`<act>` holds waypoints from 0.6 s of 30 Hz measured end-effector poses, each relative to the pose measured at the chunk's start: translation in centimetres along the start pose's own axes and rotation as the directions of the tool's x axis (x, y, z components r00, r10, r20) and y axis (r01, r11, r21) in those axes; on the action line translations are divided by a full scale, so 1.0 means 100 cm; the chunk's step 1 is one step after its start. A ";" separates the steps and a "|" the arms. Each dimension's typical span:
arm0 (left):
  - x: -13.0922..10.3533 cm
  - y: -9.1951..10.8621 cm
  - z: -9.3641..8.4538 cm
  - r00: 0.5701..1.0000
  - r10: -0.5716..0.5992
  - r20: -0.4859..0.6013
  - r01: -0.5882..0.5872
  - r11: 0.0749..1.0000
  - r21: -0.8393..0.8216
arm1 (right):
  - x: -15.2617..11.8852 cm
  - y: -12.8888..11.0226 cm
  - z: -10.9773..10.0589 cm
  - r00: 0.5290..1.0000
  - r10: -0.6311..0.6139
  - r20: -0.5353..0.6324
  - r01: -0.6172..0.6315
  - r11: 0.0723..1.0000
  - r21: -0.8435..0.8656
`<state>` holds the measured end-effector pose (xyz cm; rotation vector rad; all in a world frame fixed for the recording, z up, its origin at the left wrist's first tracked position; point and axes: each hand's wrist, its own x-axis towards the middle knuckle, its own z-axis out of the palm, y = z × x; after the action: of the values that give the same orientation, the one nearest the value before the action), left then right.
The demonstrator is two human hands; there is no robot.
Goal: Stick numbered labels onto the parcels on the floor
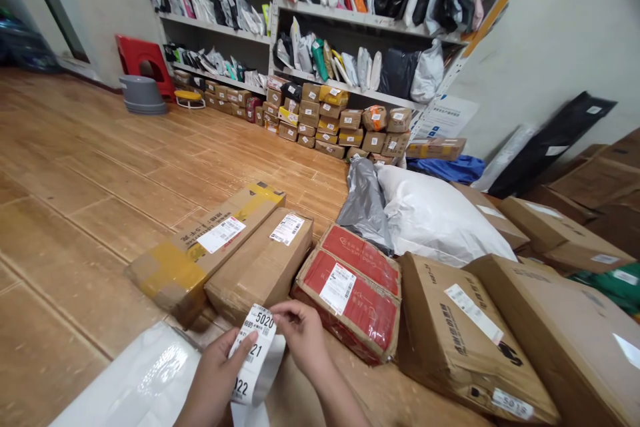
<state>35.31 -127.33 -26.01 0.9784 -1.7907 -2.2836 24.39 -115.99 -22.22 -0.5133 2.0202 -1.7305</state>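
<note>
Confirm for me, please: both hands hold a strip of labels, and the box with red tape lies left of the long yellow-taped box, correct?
Not quite. The head view shows the box with red tape lying right of the long yellow-taped box. Both the left hand and right hand do hold the strip of labels.

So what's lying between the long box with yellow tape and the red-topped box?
In the head view, one plain brown carton with a white shipping label lies between the yellow-taped box and the red-topped box, just beyond the label strip both hands hold.

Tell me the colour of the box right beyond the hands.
Red wrapping on the box, brown cardboard at its edges, with a white label; the head view shows it.
</note>
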 end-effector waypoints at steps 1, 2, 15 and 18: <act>-0.001 0.001 0.002 0.999 0.025 -0.047 -0.024 0.999 0.025 | 0.003 -0.001 -0.003 1.000 0.001 0.026 -0.001 1.000 -0.007; -0.002 0.001 0.003 0.996 0.046 -0.077 -0.042 0.998 0.052 | 0.005 -0.002 -0.006 0.999 0.001 0.047 0.000 1.000 -0.018; -0.008 0.020 0.012 0.998 0.054 0.011 -0.055 0.964 0.260 | 0.024 -0.014 -0.015 1.000 0.011 0.017 -0.009 0.992 -0.128; -0.009 0.023 0.012 0.999 0.055 -0.002 -0.052 0.962 0.270 | 0.025 -0.015 -0.015 0.999 0.015 0.030 -0.011 0.992 -0.124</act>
<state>34.66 -126.62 -23.42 0.9600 -2.1377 -2.0365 21.48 -116.36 -20.79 -0.5616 2.1132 -1.5870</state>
